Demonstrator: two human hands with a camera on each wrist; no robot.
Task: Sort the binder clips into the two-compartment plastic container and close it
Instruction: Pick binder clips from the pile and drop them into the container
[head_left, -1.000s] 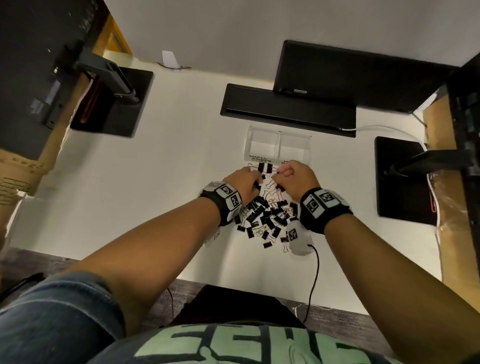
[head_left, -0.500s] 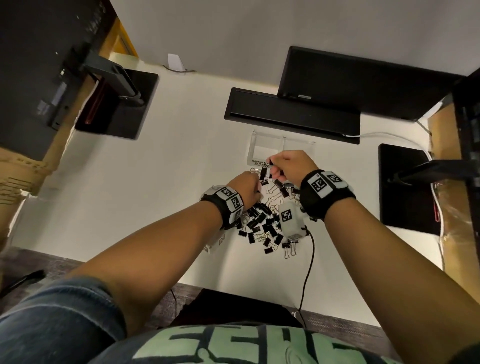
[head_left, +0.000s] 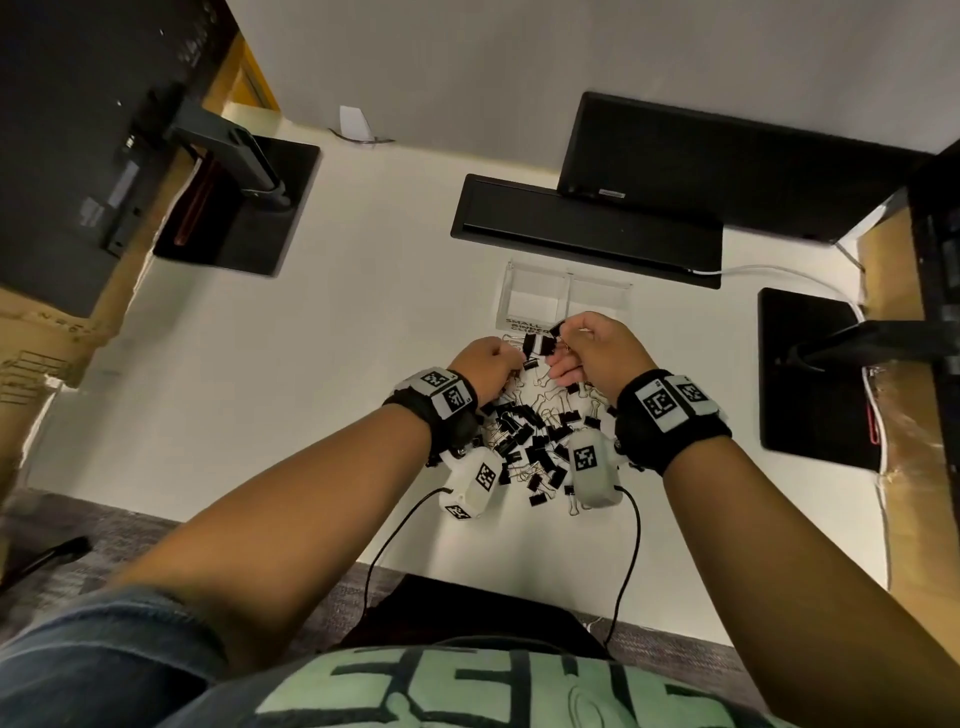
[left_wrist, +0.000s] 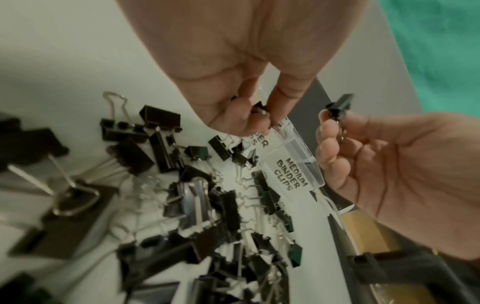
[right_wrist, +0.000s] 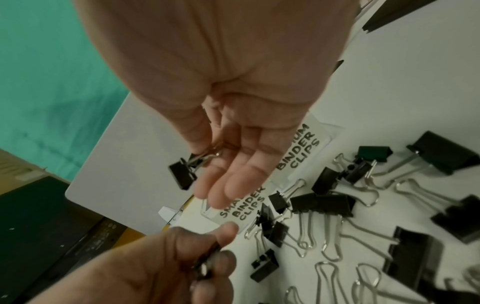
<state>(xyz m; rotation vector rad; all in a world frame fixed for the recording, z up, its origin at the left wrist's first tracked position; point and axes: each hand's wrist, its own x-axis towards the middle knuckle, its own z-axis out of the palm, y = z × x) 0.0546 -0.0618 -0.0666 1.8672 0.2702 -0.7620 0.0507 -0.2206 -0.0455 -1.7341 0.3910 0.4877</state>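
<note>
A clear two-compartment container (head_left: 566, 299) stands open beyond the hands; its front labels read SMALL (right_wrist: 241, 207) and MEDIUM BINDER CLIPS (left_wrist: 291, 170). A pile of black binder clips (head_left: 535, 436) in two sizes lies on the white table between my wrists. My right hand (right_wrist: 210, 156) pinches the wire handles of a small clip (right_wrist: 182, 174) between thumb and forefinger, just in front of the container, with its other fingers stretched out. My left hand (left_wrist: 257, 115) pinches another small clip (left_wrist: 259, 108) close beside it, over the far edge of the pile.
A black bar (head_left: 587, 228) and a dark monitor (head_left: 727, 161) stand right behind the container. Black monitor bases sit at the left (head_left: 239, 202) and right (head_left: 810, 374). A white cable (head_left: 779, 270) runs along the back right. The table's front edge is near my body.
Both hands were down in the pile. The right hand has come up and forward with a small clip to the container's front; the left hand has risen off the pile holding a clip.
</note>
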